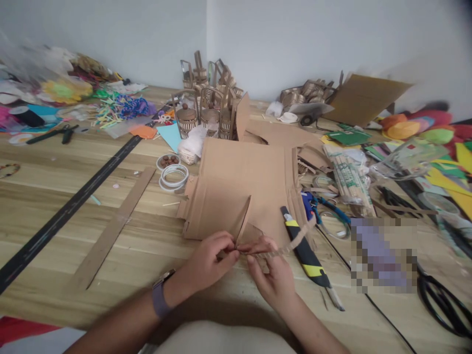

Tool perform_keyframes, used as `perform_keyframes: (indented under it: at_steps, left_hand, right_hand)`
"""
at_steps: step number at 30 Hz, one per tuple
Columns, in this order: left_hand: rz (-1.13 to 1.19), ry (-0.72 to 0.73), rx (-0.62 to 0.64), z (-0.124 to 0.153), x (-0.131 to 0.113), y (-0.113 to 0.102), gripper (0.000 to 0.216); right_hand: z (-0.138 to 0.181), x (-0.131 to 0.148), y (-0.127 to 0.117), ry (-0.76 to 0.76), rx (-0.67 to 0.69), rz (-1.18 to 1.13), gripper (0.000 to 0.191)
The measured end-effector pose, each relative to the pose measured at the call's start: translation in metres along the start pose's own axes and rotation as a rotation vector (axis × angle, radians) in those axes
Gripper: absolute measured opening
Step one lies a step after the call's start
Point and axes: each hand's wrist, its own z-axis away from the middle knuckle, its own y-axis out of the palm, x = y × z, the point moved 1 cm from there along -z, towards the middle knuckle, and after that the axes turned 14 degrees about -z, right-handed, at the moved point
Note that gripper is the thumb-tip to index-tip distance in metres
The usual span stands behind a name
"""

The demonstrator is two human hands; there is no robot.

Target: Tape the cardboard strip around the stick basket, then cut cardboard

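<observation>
In the head view my left hand (210, 260), with a watch on the wrist, pinches the end of a narrow cardboard strip (304, 232). My right hand (275, 280) has its fingers closed around the same strip, which trails out to the right. Exactly how the fingertips meet the strip is partly hidden. Just beyond both hands lies a large cardboard sheet (243, 169), and a pointed cardboard flap (245, 216) stands up from it. A black and yellow utility knife (309, 255) rests right of my right hand, its blade end toward me.
Left are a long black strip (73, 211) and a flat cardboard strip (114, 226). Tape rolls (174, 178) sit beside the sheet, with small woven baskets (187, 120) behind. Right are a blue glue gun (309, 204), a stick bundle (348, 177) and black scissors (442, 302).
</observation>
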Motion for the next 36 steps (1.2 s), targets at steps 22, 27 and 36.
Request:
perform_keyframes:
  at_steps: [22, 27, 36]
  left_hand:
    - [0.025, -0.008, -0.011, 0.0014, 0.0003, -0.0004, 0.025]
    - [0.021, 0.022, -0.037, 0.0002, 0.0003, 0.0016, 0.022]
    - [0.038, 0.053, -0.032, 0.0019, -0.0035, -0.0002, 0.024]
  right_hand:
    - [0.0041, -0.0018, -0.0007, 0.108, -0.041, -0.003, 0.012]
    - [0.0035, -0.0025, 0.0017, 0.032, 0.011, 0.038, 0.012]
    - [0.0014, -0.0021, -0.0013, 0.02, 0.019, 0.034, 0.013]
